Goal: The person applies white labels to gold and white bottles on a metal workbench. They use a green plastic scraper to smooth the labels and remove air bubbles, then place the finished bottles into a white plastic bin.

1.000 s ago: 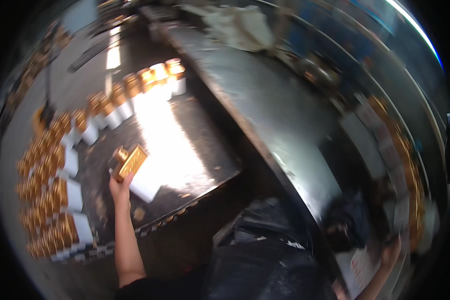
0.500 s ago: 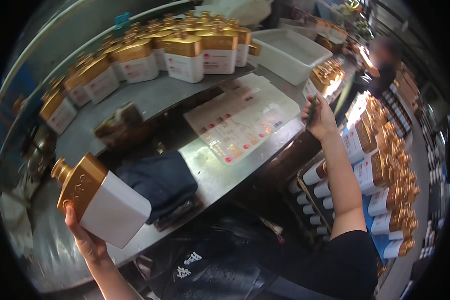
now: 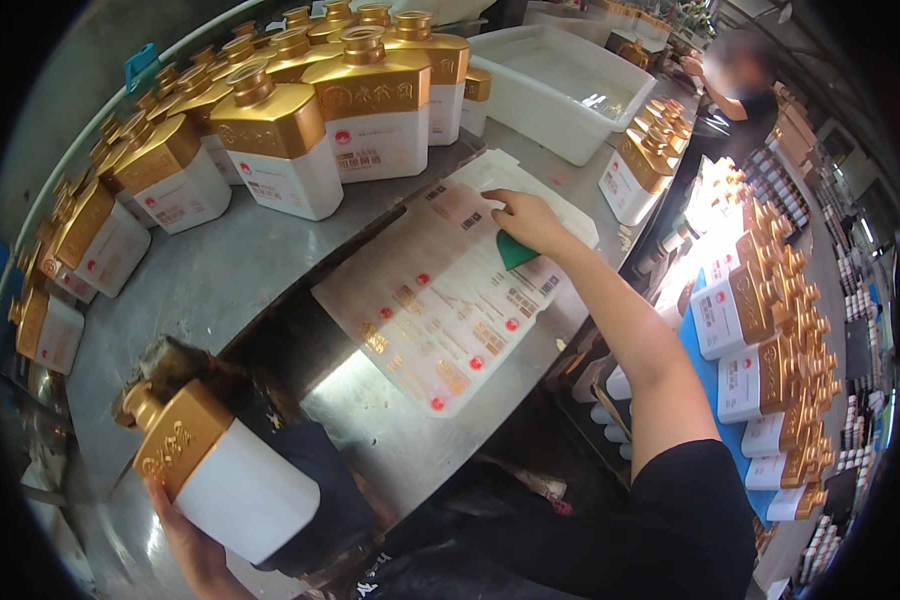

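Observation:
My left hand (image 3: 188, 545) grips a flat bottle (image 3: 250, 490) with a plain white side and a gold shoulder and neck. It is tilted, neck toward the upper left, above a dark cloth (image 3: 320, 480). Over the metal table, my right hand (image 3: 532, 225) has a green flat scraper (image 3: 513, 252) tucked under its palm. Its fingertips touch a pale transfer sheet (image 3: 400, 365) printed with red dots, gold marks and small text, near a pinkish printed patch. Whether the fingers pinch the sheet's film cannot be made out.
Several gold-topped white bottles (image 3: 380, 130) stand along the back left. A white plastic tub (image 3: 560, 90) sits beyond the sheet. More bottles (image 3: 720, 320) are stacked on the right over blue sheeting (image 3: 735, 430). Another person (image 3: 745, 120) works at the far right.
My right hand has come down and left from the air onto the transfer sheet, with the green scraper. The left hand and bottle have moved slightly lower. The view has shifted.

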A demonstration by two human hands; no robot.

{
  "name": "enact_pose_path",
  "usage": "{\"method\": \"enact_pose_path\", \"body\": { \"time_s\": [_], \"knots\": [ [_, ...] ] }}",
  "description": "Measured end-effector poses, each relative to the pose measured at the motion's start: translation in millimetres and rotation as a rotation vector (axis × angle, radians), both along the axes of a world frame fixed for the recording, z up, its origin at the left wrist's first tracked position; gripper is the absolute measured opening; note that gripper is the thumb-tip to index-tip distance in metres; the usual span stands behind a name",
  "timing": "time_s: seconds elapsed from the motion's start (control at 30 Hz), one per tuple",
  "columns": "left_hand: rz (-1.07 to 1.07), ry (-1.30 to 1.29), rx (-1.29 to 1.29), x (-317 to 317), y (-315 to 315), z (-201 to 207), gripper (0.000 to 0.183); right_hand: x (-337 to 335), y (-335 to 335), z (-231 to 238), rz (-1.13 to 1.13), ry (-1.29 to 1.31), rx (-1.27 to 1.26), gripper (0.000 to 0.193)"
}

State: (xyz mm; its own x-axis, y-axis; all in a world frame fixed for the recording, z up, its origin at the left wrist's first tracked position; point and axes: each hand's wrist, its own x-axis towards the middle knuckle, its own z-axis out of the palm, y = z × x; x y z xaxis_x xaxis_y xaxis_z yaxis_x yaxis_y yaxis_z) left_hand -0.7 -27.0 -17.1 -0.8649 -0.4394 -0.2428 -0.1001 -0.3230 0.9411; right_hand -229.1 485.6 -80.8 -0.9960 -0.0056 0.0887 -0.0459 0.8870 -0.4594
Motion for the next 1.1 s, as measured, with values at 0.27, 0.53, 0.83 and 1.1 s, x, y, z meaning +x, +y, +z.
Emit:
{"method": "enact_pose_path", "body": {
  "time_s": [0.27, 0.53, 0.83, 1.1],
  "knots": [
    [0.065, -0.188, -0.597, 3.5, -1.6, 19.7, 0.068, -14.1, 15.6, 12.2, -0.084, -0.092, 0.643, 0.029],
    [-0.012, -0.144, -0.583, -6.1, 6.5, 32.7, 0.065, -71.6, 73.3, -2.7, -0.191, -0.01, 0.341, 0.041],
    [0.219, 0.095, -0.233, 26.4, -51.7, -0.7, 0.053, -66.2, 80.5, 4.6, -0.28, 0.182, 0.543, 0.022],
    [-0.306, 0.409, -1.46, 43.4, 19.0, 14.6, 0.024, 37.7, 11.8, 74.0, -0.174, 0.423, 0.782, 0.021]
  ]
}}
